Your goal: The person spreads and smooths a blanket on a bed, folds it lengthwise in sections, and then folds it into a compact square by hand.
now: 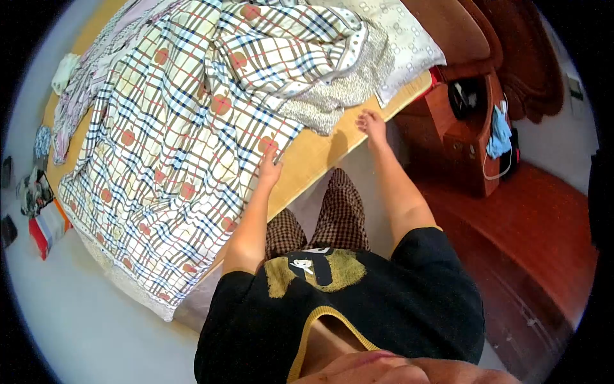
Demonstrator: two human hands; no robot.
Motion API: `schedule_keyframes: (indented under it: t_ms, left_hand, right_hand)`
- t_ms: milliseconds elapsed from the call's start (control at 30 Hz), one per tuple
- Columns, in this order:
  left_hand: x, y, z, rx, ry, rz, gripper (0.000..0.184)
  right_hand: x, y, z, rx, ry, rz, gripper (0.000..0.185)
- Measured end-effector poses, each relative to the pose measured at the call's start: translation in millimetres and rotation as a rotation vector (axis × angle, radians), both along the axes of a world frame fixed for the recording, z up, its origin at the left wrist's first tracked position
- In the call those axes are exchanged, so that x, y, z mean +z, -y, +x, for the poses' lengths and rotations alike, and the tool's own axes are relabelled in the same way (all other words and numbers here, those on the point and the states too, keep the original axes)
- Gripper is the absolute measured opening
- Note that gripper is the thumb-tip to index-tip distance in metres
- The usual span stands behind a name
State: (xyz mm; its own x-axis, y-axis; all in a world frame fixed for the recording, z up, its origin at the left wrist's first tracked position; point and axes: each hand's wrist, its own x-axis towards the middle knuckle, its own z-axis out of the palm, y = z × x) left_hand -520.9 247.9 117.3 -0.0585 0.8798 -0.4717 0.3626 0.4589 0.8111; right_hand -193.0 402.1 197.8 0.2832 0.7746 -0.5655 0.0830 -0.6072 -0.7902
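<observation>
A checked quilt (185, 147) with brown apple prints lies rumpled over the bed, its near edge running beside my left hand (270, 169). That hand is at the quilt's edge, thumb apart from the fingers; I see no fold gripped in it. My right hand (373, 127) hovers by the bare yellow mattress edge (307, 157), fingers loosely bent and apart, holding nothing. Between the two hands, the quilt's speckled grey underside (332, 105) shows where it is turned back. A pale patterned pillow (400, 48) lies beyond it at the head end.
A reddish-brown wooden nightstand (464, 147) stands at the right, with a light blue cloth (499, 133) and a white cable on it. The brown headboard (460, 29) rises behind the pillow. Bags and a red-and-white packet (46, 229) are on the floor at the left.
</observation>
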Motion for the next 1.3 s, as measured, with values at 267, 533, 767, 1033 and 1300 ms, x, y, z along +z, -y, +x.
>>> schedule_keyframes:
  t_ms: [267,533,767,1033,1300]
  left_hand:
    - [3,-84,87,0.7,0.59,-0.433,0.068]
    - [-34,-160,141,0.505,-0.086,-0.348,0.025]
    - [119,-354,103,0.403,-0.367,0.452,0.014]
    - [108,-485,163,-0.599,-1.146,-0.184,0.089]
    - [49,-492,52,-0.037,-0.71,-0.276,0.063]
  right_hand:
    - [-24,-260,40,0.056,0.745,0.734,0.026]
    - [-29,-303,27,1.074,0.677,0.167,0.07]
    - [36,-196,48,1.613,0.206,0.546,0.039]
    - [92,-201,53,1.604,-0.156,0.393,0.041]
    - [136,-238,117,1.044,0.0,0.097,0.066]
